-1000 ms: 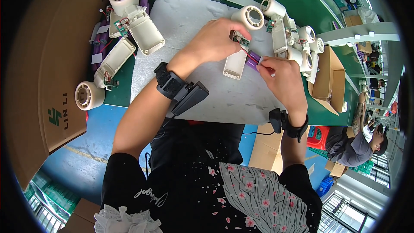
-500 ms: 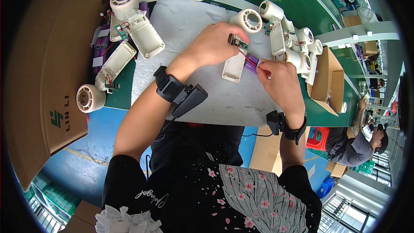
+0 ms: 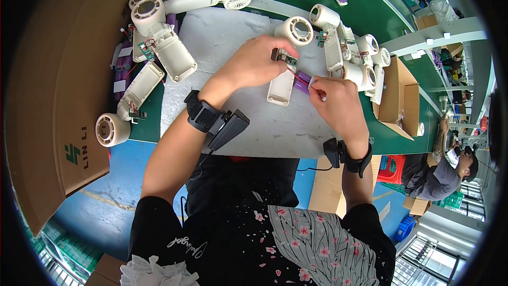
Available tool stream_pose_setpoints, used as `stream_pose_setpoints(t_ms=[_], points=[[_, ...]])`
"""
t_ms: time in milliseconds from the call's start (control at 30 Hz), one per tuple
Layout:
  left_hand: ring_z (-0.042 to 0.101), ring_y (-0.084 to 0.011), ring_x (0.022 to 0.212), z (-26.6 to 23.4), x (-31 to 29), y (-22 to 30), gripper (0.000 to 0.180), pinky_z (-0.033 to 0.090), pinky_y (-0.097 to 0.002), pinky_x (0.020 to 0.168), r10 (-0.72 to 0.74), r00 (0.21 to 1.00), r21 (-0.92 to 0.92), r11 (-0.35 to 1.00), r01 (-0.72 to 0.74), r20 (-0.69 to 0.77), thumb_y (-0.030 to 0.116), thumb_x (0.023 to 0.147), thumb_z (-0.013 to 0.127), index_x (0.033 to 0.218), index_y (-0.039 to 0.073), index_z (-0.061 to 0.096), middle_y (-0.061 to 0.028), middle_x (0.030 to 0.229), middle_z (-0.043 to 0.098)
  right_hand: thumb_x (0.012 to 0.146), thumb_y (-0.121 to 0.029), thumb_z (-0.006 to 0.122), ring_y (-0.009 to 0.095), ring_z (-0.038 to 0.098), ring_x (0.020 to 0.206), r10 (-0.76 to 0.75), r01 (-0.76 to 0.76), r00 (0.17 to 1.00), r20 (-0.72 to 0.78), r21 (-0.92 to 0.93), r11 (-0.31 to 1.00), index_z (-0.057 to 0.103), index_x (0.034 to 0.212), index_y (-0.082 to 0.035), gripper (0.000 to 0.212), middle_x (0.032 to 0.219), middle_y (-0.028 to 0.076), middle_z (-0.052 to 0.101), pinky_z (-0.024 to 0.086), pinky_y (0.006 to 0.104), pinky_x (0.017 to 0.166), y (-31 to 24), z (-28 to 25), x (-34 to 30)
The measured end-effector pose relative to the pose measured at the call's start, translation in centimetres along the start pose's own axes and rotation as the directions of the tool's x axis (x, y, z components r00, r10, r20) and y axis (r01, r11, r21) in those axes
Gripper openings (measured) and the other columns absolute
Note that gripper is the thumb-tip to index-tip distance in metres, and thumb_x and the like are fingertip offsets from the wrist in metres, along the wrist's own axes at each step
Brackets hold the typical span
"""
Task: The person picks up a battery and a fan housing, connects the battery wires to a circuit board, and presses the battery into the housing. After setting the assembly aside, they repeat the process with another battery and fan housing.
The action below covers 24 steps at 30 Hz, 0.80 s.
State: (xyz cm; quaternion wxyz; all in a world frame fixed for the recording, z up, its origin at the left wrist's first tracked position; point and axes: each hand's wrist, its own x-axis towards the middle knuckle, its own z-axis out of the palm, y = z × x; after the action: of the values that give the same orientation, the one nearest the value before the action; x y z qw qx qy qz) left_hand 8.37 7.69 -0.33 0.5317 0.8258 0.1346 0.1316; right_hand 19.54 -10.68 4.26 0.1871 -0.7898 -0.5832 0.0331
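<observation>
A cream handheld fan body lies on the pale foam mat (image 3: 233, 127), its round head (image 3: 294, 31) away from me and its open handle shell (image 3: 280, 91) toward me. My left hand (image 3: 255, 63) reaches over the shell from the left, thumb and fingers closed around a small green circuit board (image 3: 287, 59). A red wire runs from the board to a purple battery pack (image 3: 302, 82) right of the shell. My right hand (image 3: 339, 103) pinches a small white piece (image 3: 313, 81) at the battery's right end. Its fingers partly hide that piece.
More fan bodies with open handles (image 3: 176, 53) and purple batteries (image 3: 123, 66) crowd the left. Another group of fan parts (image 3: 334, 47) sits at right beside an open cardboard box (image 3: 394, 98). A tall carton (image 3: 63, 100) walls the left side. A co-worker (image 3: 442, 177) sits far right.
The view has shifted slightly. Both hands stay at the board and the battery, and the right fingers have drawn in closer around the white piece.
</observation>
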Motion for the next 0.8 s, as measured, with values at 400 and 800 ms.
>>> stream_pose_setpoints(t_ms=[400, 800], points=[[0.062, -0.0249, 0.077, 0.00, 0.26, -0.34, 0.031, 0.049, -0.0352, 0.074, -0.039, 0.999, -0.025, 0.999, 0.039, 0.031, 0.012, 0.074, 0.061, 0.103, 0.014, 0.071, -0.0117, 0.083, 0.064, 0.078, -0.001, 0.067, 0.035, 0.066, 0.073, -0.020, 0.021, 1.000, 0.019, -0.028, 0.999, 0.068, 0.084, 0.005, 0.008, 0.090, 0.017, 0.070, 0.054, 0.0363, 0.069, 0.23, -0.21, -0.03], [0.062, -0.0251, 0.076, 0.08, 0.25, 0.08, 0.031, 0.050, -0.0353, 0.072, -0.048, 0.999, -0.017, 0.999, 0.048, 0.003, 0.007, 0.073, 0.062, 0.101, 0.014, 0.072, -0.0127, 0.081, 0.065, 0.074, -0.001, 0.065, 0.035, 0.063, 0.065, -0.043, 0.044, 0.999, 0.006, -0.113, 0.993, 0.062, 0.075, 0.003, 0.004, 0.071, 0.017, 0.063, 0.051, 0.0408, 0.062, -0.43, 0.22, 0.16]])
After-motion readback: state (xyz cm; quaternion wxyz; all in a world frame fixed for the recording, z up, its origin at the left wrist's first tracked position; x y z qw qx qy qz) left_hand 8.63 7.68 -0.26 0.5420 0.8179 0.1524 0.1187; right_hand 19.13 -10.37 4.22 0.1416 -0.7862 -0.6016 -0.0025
